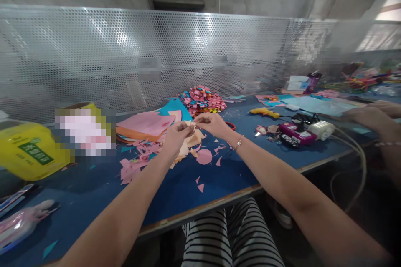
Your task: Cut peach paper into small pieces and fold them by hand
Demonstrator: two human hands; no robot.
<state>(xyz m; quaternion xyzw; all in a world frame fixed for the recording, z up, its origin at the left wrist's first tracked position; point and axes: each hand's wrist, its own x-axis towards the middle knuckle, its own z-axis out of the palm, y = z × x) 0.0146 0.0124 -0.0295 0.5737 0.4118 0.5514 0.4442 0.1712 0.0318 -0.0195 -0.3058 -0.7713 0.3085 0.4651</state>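
My left hand and my right hand meet over the middle of the table, fingertips pinched together. Between them is a small pale piece of paper, partly hidden by the fingers. Cream paper pieces lie just beneath my hands. To the left of my left wrist are pink paper scraps. A pink paper circle rests on the blue tabletop below my right hand. Behind my hands rises a heap of small folded paper pieces in pink, blue and orange.
Stacked coloured sheets and a yellow bag are on the left. A yellow glue gun, a purple box and a white power strip with cables sit right. Another person's hand is at far right. A perforated metal screen stands behind.
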